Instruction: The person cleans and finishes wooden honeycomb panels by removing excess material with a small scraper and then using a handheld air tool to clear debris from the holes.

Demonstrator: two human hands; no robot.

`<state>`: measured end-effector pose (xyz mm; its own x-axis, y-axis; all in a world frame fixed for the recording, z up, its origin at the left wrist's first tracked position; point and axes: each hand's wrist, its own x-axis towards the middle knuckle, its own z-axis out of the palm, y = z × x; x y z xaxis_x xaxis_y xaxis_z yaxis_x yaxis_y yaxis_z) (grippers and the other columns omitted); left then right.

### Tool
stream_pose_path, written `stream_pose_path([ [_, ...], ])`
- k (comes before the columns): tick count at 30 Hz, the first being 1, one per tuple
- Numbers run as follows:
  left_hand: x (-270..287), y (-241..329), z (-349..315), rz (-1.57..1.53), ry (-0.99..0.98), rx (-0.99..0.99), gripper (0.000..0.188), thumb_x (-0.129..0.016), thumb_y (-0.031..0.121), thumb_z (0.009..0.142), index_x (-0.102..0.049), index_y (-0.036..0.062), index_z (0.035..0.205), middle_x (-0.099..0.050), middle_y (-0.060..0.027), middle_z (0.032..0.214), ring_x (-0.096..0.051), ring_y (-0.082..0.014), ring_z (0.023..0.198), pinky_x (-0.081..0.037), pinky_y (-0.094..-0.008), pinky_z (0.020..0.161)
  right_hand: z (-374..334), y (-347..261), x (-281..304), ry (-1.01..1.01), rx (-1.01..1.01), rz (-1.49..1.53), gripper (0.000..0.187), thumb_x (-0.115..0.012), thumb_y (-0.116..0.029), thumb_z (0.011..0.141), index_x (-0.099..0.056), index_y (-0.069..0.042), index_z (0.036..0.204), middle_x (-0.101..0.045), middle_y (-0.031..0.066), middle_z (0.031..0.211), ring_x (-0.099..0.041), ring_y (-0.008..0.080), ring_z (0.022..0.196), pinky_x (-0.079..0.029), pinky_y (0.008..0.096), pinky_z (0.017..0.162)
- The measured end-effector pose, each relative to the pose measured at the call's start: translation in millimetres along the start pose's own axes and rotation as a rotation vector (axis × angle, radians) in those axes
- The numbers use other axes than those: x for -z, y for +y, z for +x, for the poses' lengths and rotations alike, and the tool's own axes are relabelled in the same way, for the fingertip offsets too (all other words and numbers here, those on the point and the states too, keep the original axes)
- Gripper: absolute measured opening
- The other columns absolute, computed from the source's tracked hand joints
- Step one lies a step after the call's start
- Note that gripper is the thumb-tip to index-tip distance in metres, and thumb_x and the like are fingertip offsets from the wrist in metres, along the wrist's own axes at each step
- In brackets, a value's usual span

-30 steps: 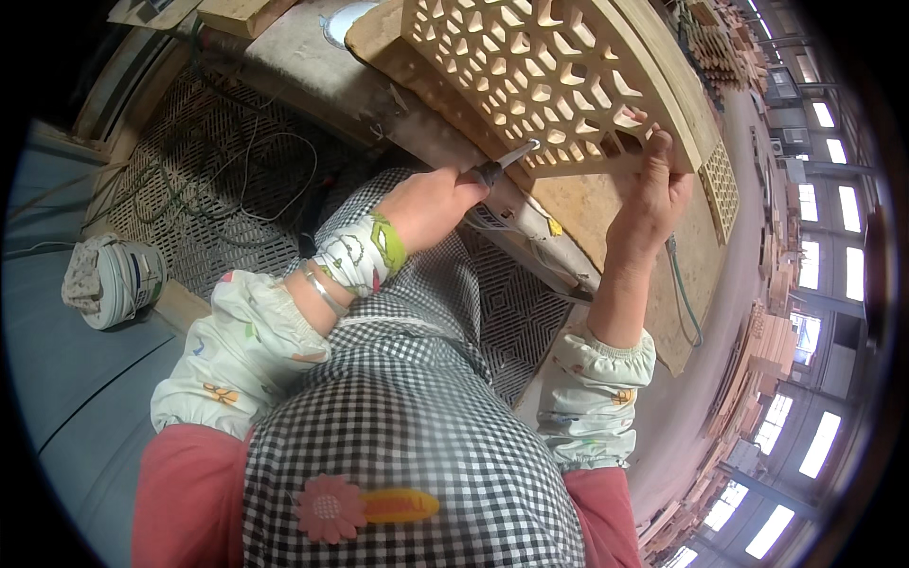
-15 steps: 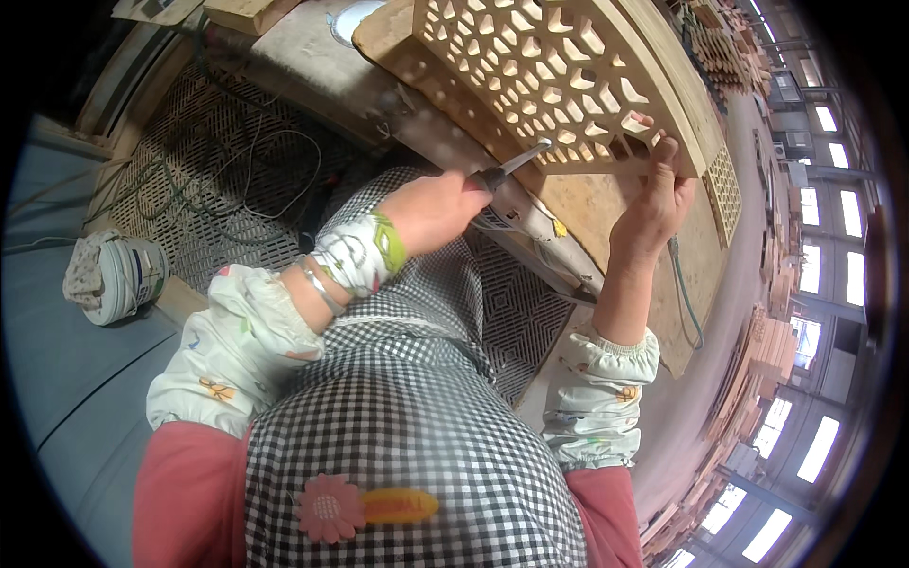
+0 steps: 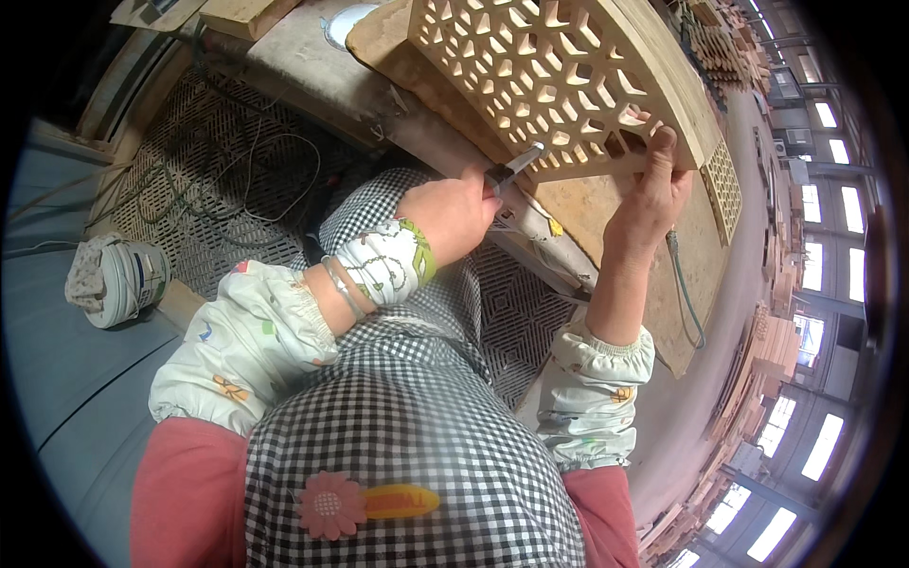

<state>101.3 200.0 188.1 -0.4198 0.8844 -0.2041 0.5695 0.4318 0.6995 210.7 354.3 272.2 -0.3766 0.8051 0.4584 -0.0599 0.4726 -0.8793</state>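
A pale wooden lattice panel point(image 3: 530, 80) with many angular cut-out holes stands tilted up on the bench. My right hand point(image 3: 653, 180) grips its near right corner, thumb on the edge and fingers partly behind it. Closed around a dark handle, my left hand point(image 3: 453, 210) holds a small tool point(image 3: 519, 166) with a narrow metal blade. The blade points up and right, its tip close to the panel's lower left corner; whether it touches the wood I cannot tell. Under the panel lies a brown board point(image 3: 579, 210).
A second lattice piece point(image 3: 721, 194) lies behind the panel. A green cord point(image 3: 684, 293) hangs over the bench at the right. To the left, a white bucket point(image 3: 133, 279) with a cloth on it stands by cables on the slatted floor mat point(image 3: 227, 180). Stacked timber point(image 3: 767, 346) lines the right.
My left hand has shifted slightly right, and the blade tip a little left and down along the panel's lower edge. The panel has tilted slightly in my right hand.
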Motion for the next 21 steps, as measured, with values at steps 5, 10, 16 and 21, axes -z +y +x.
stream_pose_path([
  [5, -0.6, -1.3, 2.9, -0.004, 0.001, 0.004, 0.040, -0.052, 0.038, 0.100, -0.055, -0.0005, 0.111, -0.072, -0.0223, 0.087, -0.070, -0.0419, 0.084, -0.055, -0.0513, 0.076, -2.4, -2.8, -2.1, 0.019, -0.036, 0.039, 0.037, -0.061, -0.031, 0.103, -0.062, 0.002, 0.121, -0.069, 0.0102, 0.113, -0.064, 0.0160, 0.103, -0.051, 0.0317, 0.092],
  [10, 6.7, -6.6, 1.1, -0.032, -0.042, 0.019, 0.044, -0.051, 0.041, 0.100, -0.055, -0.0013, 0.111, -0.071, -0.0247, 0.089, -0.069, -0.0442, 0.085, -0.054, -0.0531, 0.077, -3.3, -4.1, -3.0, 0.023, -0.013, -0.009, 0.038, -0.058, -0.032, 0.105, -0.061, 0.001, 0.121, -0.070, 0.0121, 0.113, -0.066, 0.0179, 0.103, -0.054, 0.0344, 0.092],
  [16, 40.2, -20.8, -42.7, -0.169, -0.091, 0.033, 0.043, -0.052, 0.040, 0.100, -0.055, -0.0021, 0.107, -0.069, -0.0276, 0.092, -0.067, -0.0452, 0.087, -0.053, -0.0502, 0.075, -12.9, -10.7, -9.0, 0.040, 0.025, -0.066, 0.041, -0.060, -0.032, 0.104, -0.061, 0.004, 0.122, -0.069, 0.0113, 0.113, -0.065, 0.0164, 0.106, -0.054, 0.0337, 0.092],
  [21, 53.4, -12.2, -52.6, -0.260, -0.044, -0.059, 0.039, -0.055, 0.038, 0.100, -0.056, -0.0010, 0.105, -0.069, -0.0255, 0.091, -0.067, -0.0446, 0.087, -0.052, -0.0493, 0.074, -18.8, -17.9, -11.3, 0.022, 0.032, -0.053, 0.039, -0.061, -0.030, 0.103, -0.064, 0.004, 0.121, -0.069, 0.0093, 0.113, -0.063, 0.0152, 0.108, -0.049, 0.0312, 0.096],
])
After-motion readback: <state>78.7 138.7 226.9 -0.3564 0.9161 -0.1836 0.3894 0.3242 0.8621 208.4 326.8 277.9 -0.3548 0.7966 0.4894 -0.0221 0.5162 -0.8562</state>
